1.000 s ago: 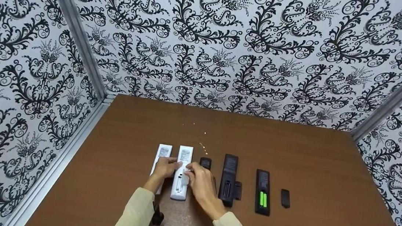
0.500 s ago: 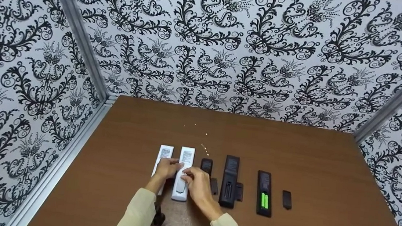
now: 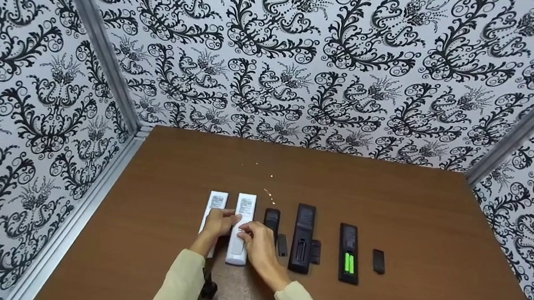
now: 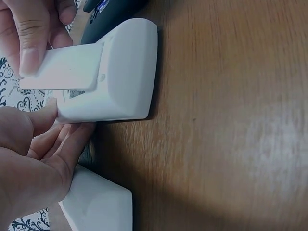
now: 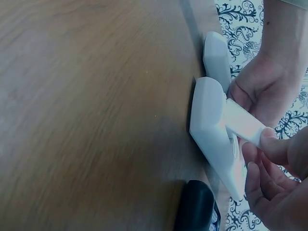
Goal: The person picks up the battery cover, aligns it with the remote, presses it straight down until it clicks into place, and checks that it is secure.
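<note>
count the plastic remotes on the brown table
5, left to right: first white remote, partly behind the left hand; second white remote, between the hands; short black remote, partly behind the right hand; long black remote; slim black remote with green batteries.

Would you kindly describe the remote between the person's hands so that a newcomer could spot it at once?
On the brown table, take the white remote that lies second from the left of five. Unlike its neighbours, it has a white cover tilted over its back, pinched by the right hand.

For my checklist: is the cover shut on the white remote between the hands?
Partly open: the cover tilts up, leaving a gap over the remote.
</note>
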### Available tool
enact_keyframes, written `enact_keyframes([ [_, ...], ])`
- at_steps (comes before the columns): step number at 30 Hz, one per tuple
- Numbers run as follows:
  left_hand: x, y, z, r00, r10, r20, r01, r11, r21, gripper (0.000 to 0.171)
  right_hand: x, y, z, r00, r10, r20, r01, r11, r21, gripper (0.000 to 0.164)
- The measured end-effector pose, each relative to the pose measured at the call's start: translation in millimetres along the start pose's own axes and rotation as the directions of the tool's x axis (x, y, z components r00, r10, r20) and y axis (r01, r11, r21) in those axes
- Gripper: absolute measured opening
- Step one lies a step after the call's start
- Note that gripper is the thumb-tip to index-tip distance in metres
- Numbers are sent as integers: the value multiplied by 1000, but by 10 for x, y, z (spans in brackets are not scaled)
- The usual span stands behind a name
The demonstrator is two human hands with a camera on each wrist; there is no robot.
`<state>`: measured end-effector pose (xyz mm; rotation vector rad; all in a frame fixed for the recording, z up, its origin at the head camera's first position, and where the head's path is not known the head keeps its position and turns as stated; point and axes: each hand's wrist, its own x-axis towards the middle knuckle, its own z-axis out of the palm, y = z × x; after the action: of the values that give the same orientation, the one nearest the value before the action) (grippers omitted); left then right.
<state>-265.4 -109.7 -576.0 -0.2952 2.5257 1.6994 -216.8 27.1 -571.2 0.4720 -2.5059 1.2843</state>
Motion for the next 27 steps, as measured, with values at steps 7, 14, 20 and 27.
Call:
enact_keyframes([
  [7,8,0,3,1000,6,-8,-6,1000,6,39,-40,19,52,999,18,-28,-19,999,-40,10],
  [14,-18,8,-16,1000,-7,-10,7,1000,11,39,-79,8,138,998,52,-47,-58,991,-119,13],
  [20,-12,6,-11,999,-31,-8,31,1000,0,39,-99,-10,176,994,100,-45,-104,988,-113,16],
  [27,9,-6,10,1000,-13,-11,13,1000,-13,38,-98,-9,177,984,172,-38,-175,982,-72,45],
])
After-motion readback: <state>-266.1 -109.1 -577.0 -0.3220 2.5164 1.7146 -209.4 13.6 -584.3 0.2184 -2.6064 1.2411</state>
